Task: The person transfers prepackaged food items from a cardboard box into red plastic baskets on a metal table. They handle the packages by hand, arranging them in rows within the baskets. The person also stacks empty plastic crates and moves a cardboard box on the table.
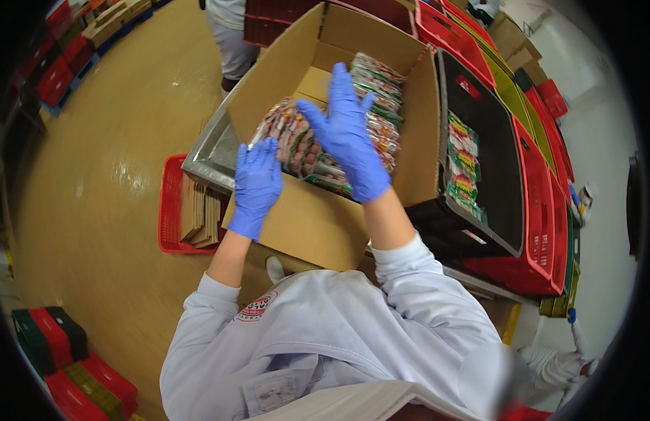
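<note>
My right hand (347,131) spreads wide, empty, over the packs (295,144)! My left hand (257,181), straight-fingered, empty too, is beside them

An open brown cardboard box (420,133) is set on a metal bench (209,158), its near flap folded outward. Shiny clear packs of pinkish sausages (297,145), marked in green and red, are laid in rows inside, along the near and right walls.

Probably a packing plant: crates (537,189), carton (417,140)
</note>
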Action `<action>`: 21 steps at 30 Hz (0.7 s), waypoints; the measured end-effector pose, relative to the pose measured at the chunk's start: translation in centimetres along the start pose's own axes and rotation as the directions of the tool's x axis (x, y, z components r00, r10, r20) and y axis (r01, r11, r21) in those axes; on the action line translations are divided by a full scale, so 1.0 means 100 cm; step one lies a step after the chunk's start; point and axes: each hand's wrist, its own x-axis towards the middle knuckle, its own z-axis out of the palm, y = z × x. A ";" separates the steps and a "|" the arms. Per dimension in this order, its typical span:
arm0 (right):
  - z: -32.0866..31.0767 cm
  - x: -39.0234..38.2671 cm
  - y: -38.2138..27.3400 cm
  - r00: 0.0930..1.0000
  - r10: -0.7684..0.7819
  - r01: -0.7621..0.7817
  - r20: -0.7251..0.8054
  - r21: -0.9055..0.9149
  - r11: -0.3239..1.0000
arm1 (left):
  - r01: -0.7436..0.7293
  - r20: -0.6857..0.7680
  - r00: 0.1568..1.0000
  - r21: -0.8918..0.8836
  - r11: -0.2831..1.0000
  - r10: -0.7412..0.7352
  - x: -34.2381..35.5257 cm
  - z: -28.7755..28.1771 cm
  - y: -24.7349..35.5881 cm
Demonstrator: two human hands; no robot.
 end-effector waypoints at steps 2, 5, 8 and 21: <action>-0.069 -0.018 0.008 0.990 -0.006 0.007 -0.142 0.006 1.000 | 0.033 0.040 0.999 -0.013 0.999 -0.033 -0.001 -0.001 0.001; -0.162 -0.057 0.028 0.909 0.156 -0.097 -0.387 0.167 0.981 | 0.067 0.108 0.992 0.019 0.998 -0.068 0.008 -0.002 0.005; -0.233 -0.103 0.097 0.728 0.194 -0.191 -0.658 0.077 0.979 | 0.032 0.087 0.996 -0.052 0.998 -0.028 0.033 -0.008 0.024; -0.310 -0.224 0.231 0.803 0.486 -0.593 -0.345 -0.538 0.599 | -0.405 0.625 0.372 -0.555 0.726 0.686 0.217 0.024 0.385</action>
